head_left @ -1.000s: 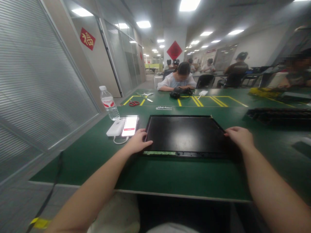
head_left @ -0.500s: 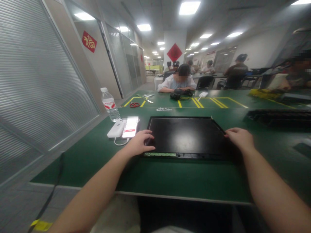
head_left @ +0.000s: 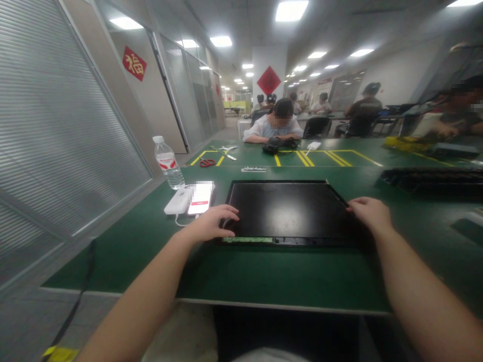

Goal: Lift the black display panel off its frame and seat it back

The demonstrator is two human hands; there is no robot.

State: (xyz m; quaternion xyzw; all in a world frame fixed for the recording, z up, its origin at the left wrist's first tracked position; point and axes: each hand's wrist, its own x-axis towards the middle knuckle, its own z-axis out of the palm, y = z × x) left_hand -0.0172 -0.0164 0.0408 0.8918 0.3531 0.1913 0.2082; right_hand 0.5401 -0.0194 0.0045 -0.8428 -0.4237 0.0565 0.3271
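A black, flat screen panel (head_left: 287,206) lies face up on the green table (head_left: 287,276) in front of me. It has a raised dark frame, and a green circuit board strip (head_left: 249,241) shows along its near edge. My left hand (head_left: 213,222) grips the panel's left edge, fingers curled over the rim and thumb near the front corner. At the right edge, my right hand (head_left: 372,213) pinches the frame between thumb and fingers; its lower fingers are hidden.
Left of the panel are a white power bank (head_left: 177,200), a cabled phone (head_left: 200,197) and a water bottle (head_left: 168,163). Red-handled scissors (head_left: 207,163) lie farther back. Dark parts (head_left: 430,183) sit at right. Another person (head_left: 277,123) sits across the table.
My left thumb has drawn back slightly leftward on the panel's front corner. The right hand keeps its hold, and the panel stays in place; the view shifts a little.
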